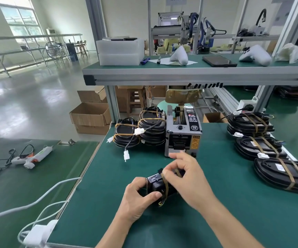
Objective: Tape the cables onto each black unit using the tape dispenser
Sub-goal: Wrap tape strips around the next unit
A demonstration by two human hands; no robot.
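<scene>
Your left hand [137, 197] grips the black unit [159, 185] on the counter [216, 203]; right hand [184, 174] fingers pinch the tape strip [165, 187] over it. Judged rigid, light: hold its edges. The tape dispenser [183, 131] stands beyond.

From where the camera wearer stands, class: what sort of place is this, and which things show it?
Most likely a factory assembly workstation. An automatic tape dispenser stands on a green bench mat, stacks of taped black units sit beside it, and an aluminium-frame shelf runs overhead.
</scene>
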